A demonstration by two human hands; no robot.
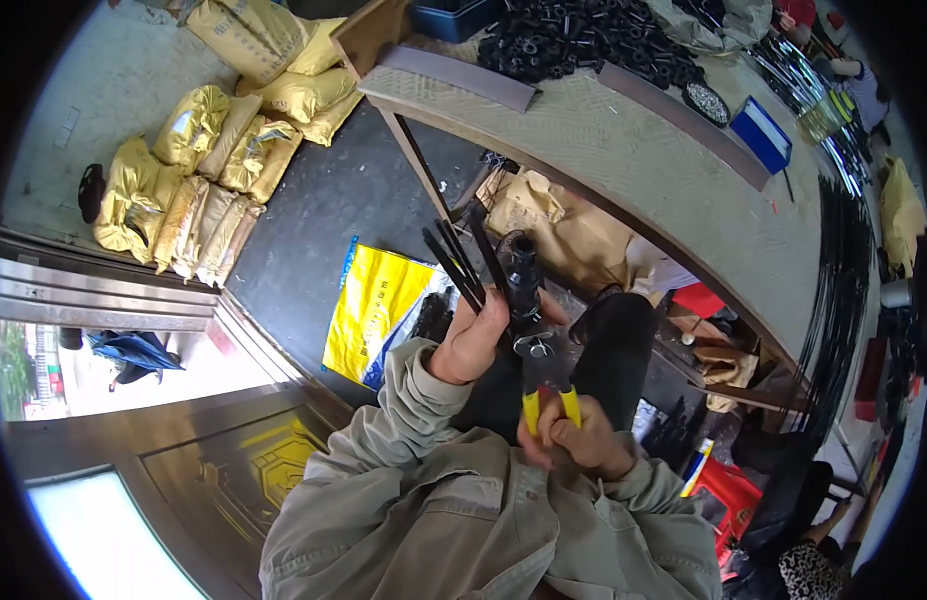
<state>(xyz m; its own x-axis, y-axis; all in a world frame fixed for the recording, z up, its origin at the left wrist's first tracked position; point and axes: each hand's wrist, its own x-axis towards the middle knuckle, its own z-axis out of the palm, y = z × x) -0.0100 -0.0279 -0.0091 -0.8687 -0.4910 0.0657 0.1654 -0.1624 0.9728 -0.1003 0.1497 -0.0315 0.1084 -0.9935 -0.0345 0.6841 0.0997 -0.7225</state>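
Observation:
In the head view my left hand (pixel 473 335) is closed around a black tubular part (pixel 523 275), with several thin black strips (pixel 451 260) fanning up and to the left from it. My right hand (pixel 578 435) grips the yellow handles of a pair of pliers (pixel 535 370) below that part. The pliers' metal head is at the lower end of the black part; whether its jaws bite on it I cannot tell. My dark-clad leg (pixel 623 350) is behind my hands.
A workbench (pixel 683 190) spans the upper right, holding black parts (pixel 583 35) and long rods (pixel 843 280). A yellow sack (pixel 373 310) lies on the floor; stacked sacks (pixel 193 130) line the wall. An open doorway (pixel 123 350) is left; other people (pixel 813 570) are at far right.

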